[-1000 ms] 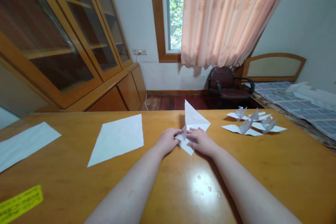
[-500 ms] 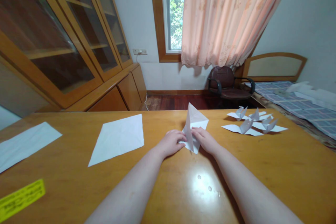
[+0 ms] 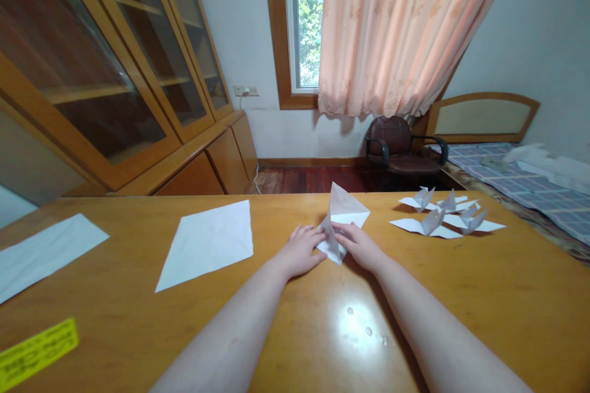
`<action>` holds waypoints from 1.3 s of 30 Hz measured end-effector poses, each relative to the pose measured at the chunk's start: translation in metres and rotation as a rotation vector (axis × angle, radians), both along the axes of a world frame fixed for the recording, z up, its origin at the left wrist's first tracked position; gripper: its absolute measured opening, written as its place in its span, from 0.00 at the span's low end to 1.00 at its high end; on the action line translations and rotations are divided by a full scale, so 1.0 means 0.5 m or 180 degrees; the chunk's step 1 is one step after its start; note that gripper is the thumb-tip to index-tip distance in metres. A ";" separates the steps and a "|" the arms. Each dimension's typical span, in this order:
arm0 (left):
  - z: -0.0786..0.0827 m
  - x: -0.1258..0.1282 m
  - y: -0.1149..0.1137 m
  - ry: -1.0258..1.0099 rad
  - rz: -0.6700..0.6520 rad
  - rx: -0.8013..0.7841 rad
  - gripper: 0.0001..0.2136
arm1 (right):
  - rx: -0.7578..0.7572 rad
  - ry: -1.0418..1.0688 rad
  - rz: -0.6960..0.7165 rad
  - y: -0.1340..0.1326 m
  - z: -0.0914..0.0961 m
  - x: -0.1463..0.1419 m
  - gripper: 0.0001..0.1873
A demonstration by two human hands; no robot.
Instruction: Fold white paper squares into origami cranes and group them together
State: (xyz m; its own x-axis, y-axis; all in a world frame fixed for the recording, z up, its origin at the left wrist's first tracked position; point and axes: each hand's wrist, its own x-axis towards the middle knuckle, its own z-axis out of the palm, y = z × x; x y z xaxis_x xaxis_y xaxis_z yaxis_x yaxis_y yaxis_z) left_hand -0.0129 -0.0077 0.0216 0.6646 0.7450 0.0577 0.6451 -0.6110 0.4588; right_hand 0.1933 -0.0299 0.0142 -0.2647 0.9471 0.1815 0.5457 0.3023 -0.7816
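A partly folded sheet of white paper [image 3: 346,204] lies near the middle of the table, with one pointed flap standing up from it. My left hand [image 3: 303,252] is at the paper's left side, thumb toward me and fingertips against the upright fold. From the right, my right hand [image 3: 358,244] has its fingers on the same fold, facing the left fingertips. Both hands grip the folded paper between them; the fingers cover part of its lower half.
Several folded paper cranes [image 3: 433,221] stand at the right of the wooden table [image 3: 286,344]. A flat white sheet [image 3: 207,244] lies left of my hands, another sheet [image 3: 50,255] farther left. A yellow label [image 3: 39,353] is at lower left. Beyond the table stands a chair [image 3: 396,141].
The folded paper has turned slightly, its near tip shifting left and its right corner moving right. The right fingers have slid a little left along the fold, closer to the left fingers.
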 end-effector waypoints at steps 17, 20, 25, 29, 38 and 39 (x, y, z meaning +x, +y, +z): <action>-0.003 -0.002 0.011 -0.0537 0.0482 -0.0355 0.31 | 0.0249 -0.0786 0.0431 0.002 0.013 -0.005 0.20; -0.009 -0.001 0.016 -0.0483 0.0364 -0.0171 0.26 | 0.0244 -0.0757 0.0468 0.000 0.016 -0.006 0.20; -0.015 -0.002 0.021 -0.0468 0.0335 -0.0132 0.28 | 0.0167 -0.0660 0.0526 -0.005 0.019 -0.007 0.20; -0.014 -0.003 0.021 -0.0366 0.0239 -0.0117 0.30 | 0.0135 -0.0546 0.0675 -0.005 0.019 -0.005 0.19; -0.023 -0.004 0.021 0.0009 0.0207 -0.0049 0.33 | 0.0052 -0.0132 0.0523 -0.008 0.016 -0.013 0.20; -0.024 -0.004 0.021 0.0044 0.0204 -0.0040 0.33 | 0.0044 -0.0101 0.0515 -0.008 0.017 -0.014 0.20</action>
State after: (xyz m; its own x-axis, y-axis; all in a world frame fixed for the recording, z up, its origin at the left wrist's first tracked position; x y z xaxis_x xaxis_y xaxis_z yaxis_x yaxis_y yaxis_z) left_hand -0.0150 0.0028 0.0097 0.6161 0.7867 0.0392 0.6891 -0.5625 0.4570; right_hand 0.1865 -0.0339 0.0227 -0.4193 0.8891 0.1834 0.5134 0.3988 -0.7599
